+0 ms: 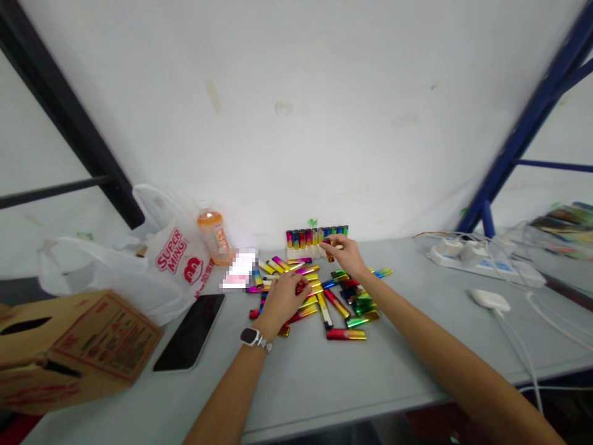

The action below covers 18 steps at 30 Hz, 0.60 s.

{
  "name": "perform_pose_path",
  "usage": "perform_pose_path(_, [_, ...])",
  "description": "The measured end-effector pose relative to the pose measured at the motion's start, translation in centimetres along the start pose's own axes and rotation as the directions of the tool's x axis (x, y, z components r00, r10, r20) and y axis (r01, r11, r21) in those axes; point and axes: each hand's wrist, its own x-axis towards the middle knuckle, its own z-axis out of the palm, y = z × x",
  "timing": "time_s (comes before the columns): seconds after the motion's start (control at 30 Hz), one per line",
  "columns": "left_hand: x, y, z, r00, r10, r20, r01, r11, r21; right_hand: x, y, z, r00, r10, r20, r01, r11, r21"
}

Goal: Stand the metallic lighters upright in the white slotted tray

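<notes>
The right hand point(345, 252) pinches a shiny tube point(330, 256) at five o'clock of the upright row point(302, 239), where a bump could topple it; the left hand point(283, 298), grip unclear, rests at nine o'clock on the counter's point(315, 383) loose pile point(337, 304).

Free tabletop point(412, 272) between lighters point(336, 303) and power strip point(491, 269)

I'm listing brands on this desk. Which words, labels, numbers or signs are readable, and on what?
"SUPER MING", in red, on the white plastic bag.
Red characters below the bag's logo: too blurred to read.
Drink bottle: label too blurred.
Cardboard box: red print too small and blurred.
Pixelated patch beside the bottle: nothing legible.
Lighters: no legible text.
</notes>
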Motion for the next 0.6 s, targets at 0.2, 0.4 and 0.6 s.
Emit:
perform_pose_path(0.2, [0.0, -0.3, 0.1, 1.000, -0.010, 0.005, 0.010, 1.000, 0.003, 4.1, 1.7, 2.0, 0.987, -0.139, 0.077, 0.152, 0.967, -0.206])
perform_pose_path(0.4, [0.0, -0.3, 0.1, 1.000, -0.003, 0.000, 0.003, 1.000, -0.020, 6.1, 2.6, 3.8, 0.969, -0.194, 0.155, 0.241, 0.883, -0.403])
perform_pose_path(0.6, [-0.1, -0.3, 0.1, 1.000, -0.011, -0.002, 0.011, 0.999, -0.030, 6.9, 3.8, 4.5, 0.964, -0.186, 0.190, 0.252, 0.865, -0.434])
